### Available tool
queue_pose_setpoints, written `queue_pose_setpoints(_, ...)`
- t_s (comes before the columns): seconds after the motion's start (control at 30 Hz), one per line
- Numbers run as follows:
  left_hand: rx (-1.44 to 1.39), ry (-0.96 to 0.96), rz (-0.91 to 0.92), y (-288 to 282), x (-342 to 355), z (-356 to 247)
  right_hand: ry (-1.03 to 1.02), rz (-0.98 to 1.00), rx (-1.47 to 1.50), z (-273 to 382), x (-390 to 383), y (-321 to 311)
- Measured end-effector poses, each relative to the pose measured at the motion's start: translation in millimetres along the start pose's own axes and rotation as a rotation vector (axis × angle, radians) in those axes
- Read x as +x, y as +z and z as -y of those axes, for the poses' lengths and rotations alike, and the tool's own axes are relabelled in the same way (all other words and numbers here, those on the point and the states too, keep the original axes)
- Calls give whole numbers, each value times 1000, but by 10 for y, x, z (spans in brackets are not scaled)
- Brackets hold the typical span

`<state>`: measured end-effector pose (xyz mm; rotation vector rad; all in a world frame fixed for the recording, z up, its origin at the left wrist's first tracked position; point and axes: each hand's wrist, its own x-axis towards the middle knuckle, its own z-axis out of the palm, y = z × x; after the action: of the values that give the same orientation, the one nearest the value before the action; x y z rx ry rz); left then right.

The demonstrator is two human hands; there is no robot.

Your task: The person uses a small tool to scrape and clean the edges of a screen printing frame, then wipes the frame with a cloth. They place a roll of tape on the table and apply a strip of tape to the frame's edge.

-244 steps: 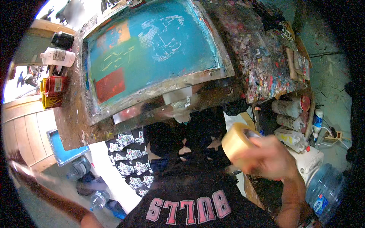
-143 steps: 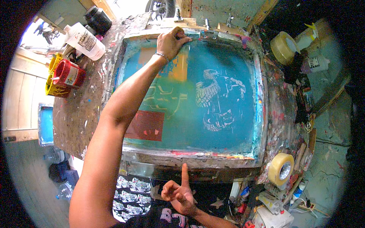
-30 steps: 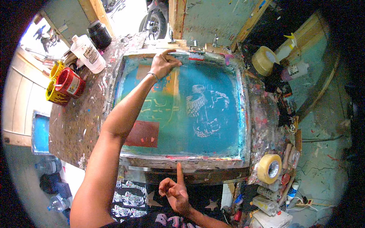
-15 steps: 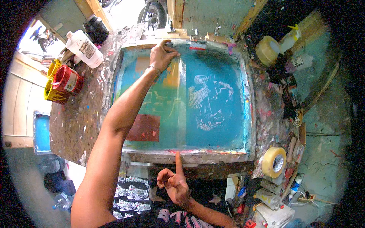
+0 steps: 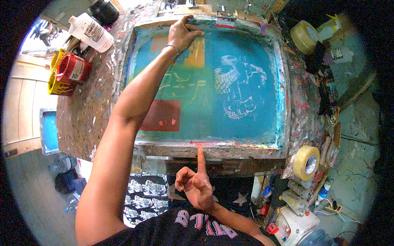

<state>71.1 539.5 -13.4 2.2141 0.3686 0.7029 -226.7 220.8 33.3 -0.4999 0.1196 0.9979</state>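
Observation:
A screen-printing frame (image 5: pixel 213 152) with blue mesh lies on the worktable. On its right half is a pale picture of a wheeled vehicle (image 5: pixel 227 78); orange and dark red patches show on the left. My left hand (image 5: pixel 184 35) reaches to the frame's far side, its fingers apart, one toward the far rim and another over the mesh. Below the near rim is my right hand (image 5: pixel 196 184), index finger stretched up to that rim and the other fingers curled. A faint upright line runs down the mesh between the hands; any clear strip there is hard to make out.
Left on the table stand a red tub (image 5: pixel 74 67), yellow tubs (image 5: pixel 57 87), a white bottle (image 5: pixel 92 33) and a black jar (image 5: pixel 103 12). Tape rolls (image 5: pixel 306 162) (image 5: pixel 304 37) sit along the right. Below the near edge lies a sheet of printed vehicle pictures (image 5: pixel 145 194).
The view has shifted, so the frame appears higher and further right. Both hands keep much the same pose against the frame. A shiny clear strip down the mesh's middle no longer shows plainly.

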Motion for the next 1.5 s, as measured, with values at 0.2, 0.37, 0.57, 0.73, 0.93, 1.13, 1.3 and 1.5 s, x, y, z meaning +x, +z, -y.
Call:
queue_pose_setpoints(0.2,15,20,4,15,-37,51,-5,13,-47,-24,-2,-43)
queue_pose_setpoints(0.37,15,21,7,32,-12,92,-28,26,-38,-19,9,-40)
queue_pose_setpoints(0.57,15,32,-25,31,-20,74,-39,22,-67,-5,25,-38)
queue_pose_setpoints(0.73,29,21,-10,10,-17,40,-59,40,-104,-27,56,-58)
queue_pose_setpoints(0.93,63,36,-10,-2,4,50,-33,30,-121,-38,81,-62)
queue_pose_setpoints(1.13,90,45,-6,37,2,88,-36,28,-122,-34,82,-65)
queue_pose_setpoints(1.3,156,55,19,9,-10,61,-45,25,-121,-45,87,-63)
queue_pose_setpoints(1.5,275,-41,-1,-41,-68,-90,-78,55,-106,-44,96,-58)
